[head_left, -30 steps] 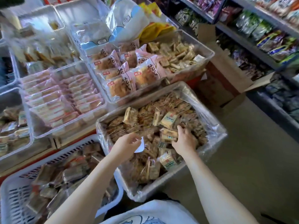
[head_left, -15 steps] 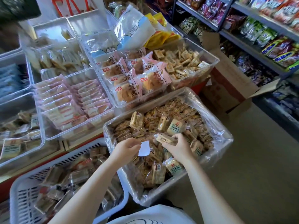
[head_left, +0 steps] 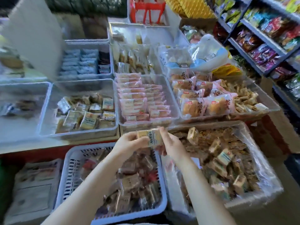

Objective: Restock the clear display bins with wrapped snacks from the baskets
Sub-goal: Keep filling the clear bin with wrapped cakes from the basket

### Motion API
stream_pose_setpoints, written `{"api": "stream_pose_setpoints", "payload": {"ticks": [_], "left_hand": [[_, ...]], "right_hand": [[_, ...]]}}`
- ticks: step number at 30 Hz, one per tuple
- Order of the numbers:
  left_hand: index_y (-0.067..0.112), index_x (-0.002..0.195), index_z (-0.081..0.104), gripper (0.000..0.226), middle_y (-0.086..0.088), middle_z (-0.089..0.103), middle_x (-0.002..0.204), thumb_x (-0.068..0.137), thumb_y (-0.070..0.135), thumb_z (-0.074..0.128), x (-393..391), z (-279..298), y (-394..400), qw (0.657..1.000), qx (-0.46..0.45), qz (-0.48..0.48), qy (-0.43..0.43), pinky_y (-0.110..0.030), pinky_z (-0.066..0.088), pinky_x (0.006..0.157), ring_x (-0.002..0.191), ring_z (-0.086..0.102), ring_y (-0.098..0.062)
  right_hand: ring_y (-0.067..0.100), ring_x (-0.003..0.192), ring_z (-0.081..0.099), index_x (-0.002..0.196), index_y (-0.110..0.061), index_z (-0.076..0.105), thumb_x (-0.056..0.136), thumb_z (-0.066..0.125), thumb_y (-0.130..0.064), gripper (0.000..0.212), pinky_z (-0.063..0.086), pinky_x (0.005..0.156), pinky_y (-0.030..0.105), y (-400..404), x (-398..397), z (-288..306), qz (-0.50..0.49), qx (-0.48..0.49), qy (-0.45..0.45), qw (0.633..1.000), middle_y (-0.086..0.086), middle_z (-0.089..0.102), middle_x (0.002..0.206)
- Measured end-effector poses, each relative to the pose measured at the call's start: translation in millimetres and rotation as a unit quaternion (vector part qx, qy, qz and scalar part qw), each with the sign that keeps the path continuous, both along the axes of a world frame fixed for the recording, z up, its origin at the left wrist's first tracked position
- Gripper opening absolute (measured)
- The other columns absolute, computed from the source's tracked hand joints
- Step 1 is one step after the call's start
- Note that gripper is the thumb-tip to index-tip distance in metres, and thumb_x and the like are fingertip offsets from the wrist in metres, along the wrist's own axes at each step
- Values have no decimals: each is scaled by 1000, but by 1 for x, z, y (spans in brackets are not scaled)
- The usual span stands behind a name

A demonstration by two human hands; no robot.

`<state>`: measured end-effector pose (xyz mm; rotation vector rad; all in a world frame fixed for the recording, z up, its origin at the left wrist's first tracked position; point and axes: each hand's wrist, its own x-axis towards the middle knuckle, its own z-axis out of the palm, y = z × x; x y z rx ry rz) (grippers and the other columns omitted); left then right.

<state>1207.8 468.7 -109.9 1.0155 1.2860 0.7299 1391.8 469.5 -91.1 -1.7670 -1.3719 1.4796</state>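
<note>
Both hands hold a small stack of tan wrapped snacks point(head_left: 150, 137) between them, above the gap between two baskets. My left hand point(head_left: 129, 143) grips the stack's left end and my right hand point(head_left: 172, 143) grips its right end. On the right stands a plastic-lined basket point(head_left: 266, 161) heaped with the same tan snacks. Below my arms is a white slotted basket point(head_left: 69, 172) of brown wrapped snacks. Just beyond my hands, a clear display bin point(head_left: 48, 111) on the counter holds a shallow layer of matching tan packets.
More clear bins cover the counter: pink packets point(head_left: 138, 101), large bread packs point(head_left: 206, 101), blue packets point(head_left: 81, 64). Shelves of bagged snacks point(head_left: 266, 38) run along the right. A cardboard box point(head_left: 269, 135) stands on the floor beyond the lined basket. Papers point(head_left: 35, 184) lie at lower left.
My hands have lifted out of the lined basket and come together on a stack of tan snacks. They now sit left of that basket, nearer the counter. The view has swung left.
</note>
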Motion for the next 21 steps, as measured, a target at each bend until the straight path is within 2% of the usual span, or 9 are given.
{"api": "stream_pose_setpoints", "payload": {"ticks": [1, 3, 5, 6, 7, 9, 12, 15, 21], "left_hand": [[25, 100, 75, 26, 6, 77, 89, 80, 42, 76, -25, 0, 0, 999, 2, 33, 13, -24, 53, 69, 80, 72, -11], [22, 100, 74, 41, 2, 77, 91, 70, 49, 77, -79, -7, 1, 992, -6, 117, 45, -26, 52, 71, 87, 73, -18], [23, 102, 70, 40, 0, 76, 92, 69, 45, 81, -130, -11, 2, 980, -17, 191, 58, -22, 53, 67, 86, 72, -17], [24, 102, 68, 40, 0, 75, 91, 69, 41, 81, -152, -13, 4, 975, -16, 216, 54, -25, 54, 66, 83, 71, -17], [24, 102, 66, 39, -1, 75, 91, 68, 37, 80, -171, -15, 7, 971, -12, 237, 44, -29, 55, 67, 81, 71, -18], [21, 106, 63, 36, -3, 73, 91, 75, 25, 81, -203, -18, 17, 963, -1, 266, 46, -33, 55, 65, 78, 71, -20], [16, 107, 63, 34, -3, 68, 91, 79, 25, 78, -237, -26, 43, 946, 33, 294, 130, -39, 58, 69, 79, 69, -22], [21, 102, 61, 26, -2, 67, 94, 81, 28, 76, -252, -28, 74, 936, 69, 287, 193, -43, 58, 78, 84, 67, -21], [17, 130, 55, 40, 4, 62, 111, 92, 18, 67, -241, -49, 128, 915, 180, 245, 266, -15, 46, 81, 93, 58, -11]], "right_hand": [[10, 130, 50, 131, -27, 62, 90, 32, -77, 70, 34, 114, 29, 6, -22, -1, 13, 9, -13, 1000, -6, 62, 133], [-5, 104, 54, 122, -22, 62, 99, 41, -61, 50, 37, 97, 6, 19, -66, -4, 38, 21, -20, 999, -7, 63, 119], [4, 90, 56, 118, -17, 58, 103, 51, -35, 24, 42, 73, 6, 36, -111, -11, 54, 6, -18, 998, -5, 61, 108], [10, 93, 56, 120, -17, 55, 101, 53, -29, 22, 42, 71, 10, 46, -130, -18, 60, 9, -29, 998, -5, 59, 107], [13, 101, 54, 124, -18, 52, 100, 55, -27, 26, 43, 76, 14, 54, -150, -21, 66, 28, -42, 997, -3, 56, 112], [18, 127, 43, 140, -19, 41, 98, 54, -29, 45, 38, 101, 26, 73, -182, -38, 106, 100, -149, 978, 2, 45, 138], [23, 153, 7, 154, -20, 22, 100, 43, -38, 61, 13, 121, 44, 93, -208, -73, 216, 174, -363, 889, 7, 9, 166], [25, 154, -3, 157, -25, 18, 100, 33, -39, 60, 5, 124, 50, 94, -214, -98, 237, 177, -394, 870, 5, -6, 168], [22, 154, 0, 156, -29, 20, 95, 21, -45, 63, 7, 123, 51, 96, -214, -113, 232, 187, -416, 859, 1, -4, 168]]}}
